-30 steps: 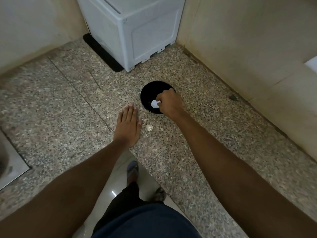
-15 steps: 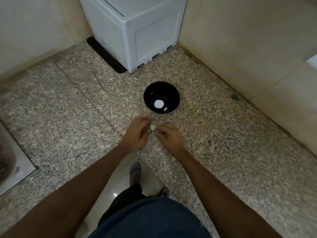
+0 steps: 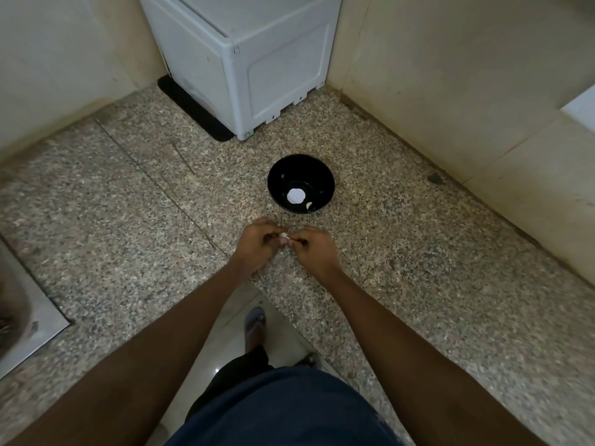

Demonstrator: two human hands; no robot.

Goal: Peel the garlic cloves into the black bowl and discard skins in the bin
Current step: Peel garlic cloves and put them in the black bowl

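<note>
At frame centre the left hand (image 3: 257, 246) and right hand (image 3: 314, 249) pinch a small white garlic clove (image 3: 284, 235) between curled fingers, likely mid-peel; the round glossy black bowl (image 3: 301, 187) just above already holds pale pieces, and no bin shows.

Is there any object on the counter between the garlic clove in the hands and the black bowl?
Nothing visible. The garlic clove is pinched between the left hand and the right hand, and only bare speckled counter lies between it and the black bowl just beyond.
</note>
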